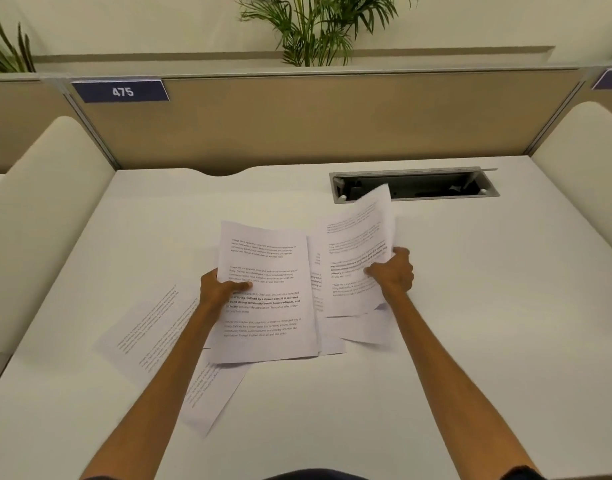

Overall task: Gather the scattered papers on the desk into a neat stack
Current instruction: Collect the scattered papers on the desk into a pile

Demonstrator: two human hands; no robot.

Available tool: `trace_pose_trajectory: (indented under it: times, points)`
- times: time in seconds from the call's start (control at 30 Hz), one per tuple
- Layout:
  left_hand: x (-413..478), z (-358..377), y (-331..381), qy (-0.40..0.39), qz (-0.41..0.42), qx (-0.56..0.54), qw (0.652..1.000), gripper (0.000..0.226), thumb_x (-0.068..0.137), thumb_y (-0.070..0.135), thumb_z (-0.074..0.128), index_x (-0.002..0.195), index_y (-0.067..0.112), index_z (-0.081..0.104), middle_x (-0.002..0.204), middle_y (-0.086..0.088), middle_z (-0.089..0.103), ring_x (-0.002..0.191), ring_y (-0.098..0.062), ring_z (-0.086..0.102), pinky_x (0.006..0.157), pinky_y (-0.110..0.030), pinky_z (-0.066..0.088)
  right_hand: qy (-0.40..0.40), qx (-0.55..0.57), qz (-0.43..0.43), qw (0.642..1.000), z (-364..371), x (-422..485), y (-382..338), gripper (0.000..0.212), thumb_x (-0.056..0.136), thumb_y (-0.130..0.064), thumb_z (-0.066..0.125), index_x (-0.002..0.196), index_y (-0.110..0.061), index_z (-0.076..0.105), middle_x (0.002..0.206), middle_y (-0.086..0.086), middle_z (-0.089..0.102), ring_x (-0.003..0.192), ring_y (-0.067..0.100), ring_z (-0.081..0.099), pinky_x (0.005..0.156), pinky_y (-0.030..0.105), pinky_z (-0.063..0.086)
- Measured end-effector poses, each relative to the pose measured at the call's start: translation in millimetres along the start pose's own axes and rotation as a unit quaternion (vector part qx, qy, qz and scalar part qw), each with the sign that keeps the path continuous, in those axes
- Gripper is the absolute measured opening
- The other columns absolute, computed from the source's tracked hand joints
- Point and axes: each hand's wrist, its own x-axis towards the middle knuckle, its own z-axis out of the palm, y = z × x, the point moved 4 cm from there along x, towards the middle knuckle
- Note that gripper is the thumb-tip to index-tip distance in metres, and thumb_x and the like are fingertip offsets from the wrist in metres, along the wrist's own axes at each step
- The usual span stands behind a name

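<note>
White printed papers lie on a white desk (471,306). My left hand (216,289) grips the left edge of a sheet bundle (266,296) at the desk's middle, thumb on top. My right hand (394,271) holds a second bundle of sheets (356,258), lifted and tilted up to the right of the first. One loose sheet (148,327) lies flat at the left, turned at an angle. Another loose sheet (211,393) pokes out under my left forearm. A further sheet (367,330) rests under the right bundle.
An open cable tray (422,187) is sunk into the desk at the back right, just behind the raised sheets. A tan partition (315,119) with a "475" label (121,91) closes the back. Cream side dividers (38,220) flank the desk. Plants stand behind.
</note>
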Motion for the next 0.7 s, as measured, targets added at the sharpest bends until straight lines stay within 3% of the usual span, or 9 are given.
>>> trace_pose_trajectory:
  times: [0.1,0.17,0.23,0.3,0.4,0.47,0.57,0.7]
  points:
    - [-2,5,-4,-0.011,-0.017,-0.021,1.000,0.041,0.078,0.003,0.082,0.116,-0.002,0.068,0.114,-0.024,0.073,0.084,-0.032,0.073,0.067,-0.034,0.061,-0.046,0.062,-0.054,0.996,-22,2,-38,0.073,0.072,-0.014,0.086,0.133,-0.011,0.046,0.128,0.011,0.062,0.111,0.031,0.064,0.089,0.041,0.054]
    - [-1,9,-5,0.001,-0.044,-0.044,0.998,0.040,0.085,0.018,0.078,0.118,0.000,0.066,0.119,-0.022,0.071,0.085,-0.030,0.072,0.070,-0.035,0.060,-0.096,0.107,-0.086,0.986,-34,-2,-67,0.071,0.070,-0.017,0.087,0.129,-0.013,0.049,0.123,0.008,0.063,0.100,0.025,0.067,0.074,0.033,0.058]
    - [-1,14,-6,0.014,-0.090,-0.060,0.994,0.050,0.093,0.037,0.069,0.126,0.001,0.062,0.124,-0.019,0.068,0.099,-0.033,0.069,0.087,-0.044,0.058,-0.136,0.148,-0.102,0.974,-44,-9,-89,0.071,0.067,-0.017,0.089,0.127,-0.014,0.052,0.117,0.004,0.066,0.089,0.018,0.068,0.059,0.024,0.055]
    - [-2,19,-5,-0.004,-0.121,-0.077,0.990,0.061,0.098,0.053,0.052,0.134,0.003,0.058,0.127,-0.018,0.066,0.113,-0.037,0.065,0.096,-0.049,0.053,-0.172,0.200,-0.087,0.961,-47,-16,-101,0.075,0.062,-0.012,0.091,0.128,-0.011,0.055,0.116,0.005,0.070,0.091,0.021,0.071,0.066,0.033,0.061]
    - [-6,24,2,-0.046,-0.115,-0.106,0.987,0.068,0.101,0.063,0.029,0.132,0.010,0.057,0.119,-0.012,0.068,0.096,-0.029,0.068,0.074,-0.038,0.054,-0.185,0.255,-0.071,0.946,-45,-25,-105,0.078,0.060,-0.006,0.092,0.129,-0.008,0.056,0.119,0.009,0.071,0.101,0.028,0.071,0.088,0.047,0.059]
    - [-8,24,5,-0.054,-0.108,-0.095,0.988,0.066,0.101,0.062,0.030,0.138,0.013,0.054,0.125,-0.011,0.065,0.094,-0.024,0.065,0.070,-0.035,0.049,-0.174,0.304,-0.084,0.933,-44,-30,-105,0.078,0.060,-0.005,0.092,0.129,-0.007,0.055,0.119,0.009,0.071,0.101,0.027,0.071,0.086,0.045,0.060]
    - [-4,23,3,-0.051,-0.109,-0.089,0.989,0.067,0.102,0.061,0.030,0.143,0.012,0.050,0.139,-0.015,0.060,0.117,-0.032,0.060,0.084,-0.039,0.047,-0.180,0.359,-0.128,0.907,-46,-36,-111,0.072,0.064,-0.008,0.091,0.128,-0.009,0.058,0.118,0.005,0.072,0.099,0.023,0.073,0.079,0.040,0.062]
    - [-2,27,-2,-0.044,-0.146,-0.146,0.977,0.083,0.099,0.068,0.021,0.141,0.003,0.052,0.138,-0.022,0.059,0.125,-0.041,0.057,0.095,-0.048,0.048,-0.241,0.372,-0.138,0.886,-39,-30,-115,0.068,0.065,-0.008,0.090,0.126,-0.008,0.061,0.115,0.006,0.074,0.099,0.026,0.074,0.079,0.043,0.062]
